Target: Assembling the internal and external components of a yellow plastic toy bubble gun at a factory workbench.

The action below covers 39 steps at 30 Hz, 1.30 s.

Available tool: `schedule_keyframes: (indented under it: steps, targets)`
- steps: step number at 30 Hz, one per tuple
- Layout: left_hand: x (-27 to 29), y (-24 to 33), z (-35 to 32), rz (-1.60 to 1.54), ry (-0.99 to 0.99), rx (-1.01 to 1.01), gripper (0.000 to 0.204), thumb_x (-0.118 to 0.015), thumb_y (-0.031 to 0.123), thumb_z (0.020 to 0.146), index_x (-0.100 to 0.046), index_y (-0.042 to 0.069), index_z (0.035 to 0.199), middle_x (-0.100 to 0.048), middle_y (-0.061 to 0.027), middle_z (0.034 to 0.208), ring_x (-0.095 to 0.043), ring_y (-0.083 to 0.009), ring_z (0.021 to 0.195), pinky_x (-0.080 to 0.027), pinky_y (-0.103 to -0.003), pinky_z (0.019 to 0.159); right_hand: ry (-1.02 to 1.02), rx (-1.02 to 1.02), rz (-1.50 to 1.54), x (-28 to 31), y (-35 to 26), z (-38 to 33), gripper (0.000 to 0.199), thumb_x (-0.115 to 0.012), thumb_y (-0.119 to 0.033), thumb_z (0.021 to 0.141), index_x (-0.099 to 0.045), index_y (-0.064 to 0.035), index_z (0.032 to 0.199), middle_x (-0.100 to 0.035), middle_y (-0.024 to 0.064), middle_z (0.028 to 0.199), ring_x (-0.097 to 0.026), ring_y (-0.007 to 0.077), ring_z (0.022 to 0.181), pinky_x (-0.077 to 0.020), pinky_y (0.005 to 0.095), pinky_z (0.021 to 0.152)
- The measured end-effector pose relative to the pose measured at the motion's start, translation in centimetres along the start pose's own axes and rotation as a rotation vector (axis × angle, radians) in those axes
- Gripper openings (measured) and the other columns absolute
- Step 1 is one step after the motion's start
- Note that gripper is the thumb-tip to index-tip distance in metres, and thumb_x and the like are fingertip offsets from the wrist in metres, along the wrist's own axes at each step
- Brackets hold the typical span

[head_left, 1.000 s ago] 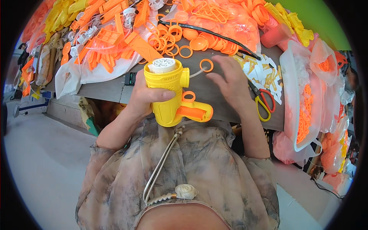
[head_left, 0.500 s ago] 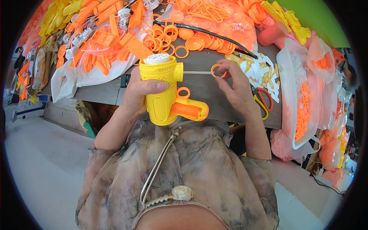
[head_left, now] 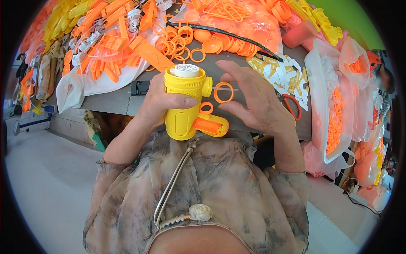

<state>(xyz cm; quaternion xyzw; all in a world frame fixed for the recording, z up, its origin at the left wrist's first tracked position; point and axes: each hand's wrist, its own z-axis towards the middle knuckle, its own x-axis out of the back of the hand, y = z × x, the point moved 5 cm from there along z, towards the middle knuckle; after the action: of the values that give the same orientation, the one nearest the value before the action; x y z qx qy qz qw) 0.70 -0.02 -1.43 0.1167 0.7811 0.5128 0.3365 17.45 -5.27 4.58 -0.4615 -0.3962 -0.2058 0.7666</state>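
Observation:
My left hand [head_left: 163, 99] grips a yellow plastic toy gun body [head_left: 181, 122], thumb across its side. A white round insert with holes [head_left: 186, 70] fills its upper end. An open handle with an orange inside [head_left: 208, 125] sticks out to the right. From the short yellow nozzle [head_left: 207, 87] a thin pale rod [head_left: 235, 89] points right, and an orange ring [head_left: 216, 100] hangs around it close to the nozzle. My right hand [head_left: 262, 99] is just right of the ring, fingers and thumb spread apart. Another orange ring [head_left: 206, 112] shows behind the gun, on the table.
Orange rings [head_left: 197, 55] and orange caps [head_left: 212, 45] lie at the back. Left are orange parts [head_left: 111, 42] on white plastic bags [head_left: 95, 84]. Red-handled scissors [head_left: 292, 108] lie beside white stickers [head_left: 287, 76]. A white tray [head_left: 316, 101] of small orange pieces stands right.
The orange ring, pinched in my right hand before, has slid left along the rod toward the nozzle. My right fingers have spread. The gun has shifted slightly right.

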Motion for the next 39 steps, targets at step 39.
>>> schedule_keyframes:
  steps: [39]
  targets:
    - [-2.2, 2.1, -2.9, 0.56, -0.143, -0.427, 0.07, -0.083, 0.023, 0.048, -0.05, -0.002, 0.105, -0.057, -0.006, 0.094, -0.056, -0.0133, 0.086, -0.044, -0.028, 0.079, 0.136, 0.307, 0.105, -2.1, -2.8, -1.5, 0.038, -0.073, -0.015, 0.07, -0.046, 0.0022, 0.089, -0.053, 0.0169, 0.085, -0.053, 0.0326, 0.068, -0.0449, 0.0371, 0.059]
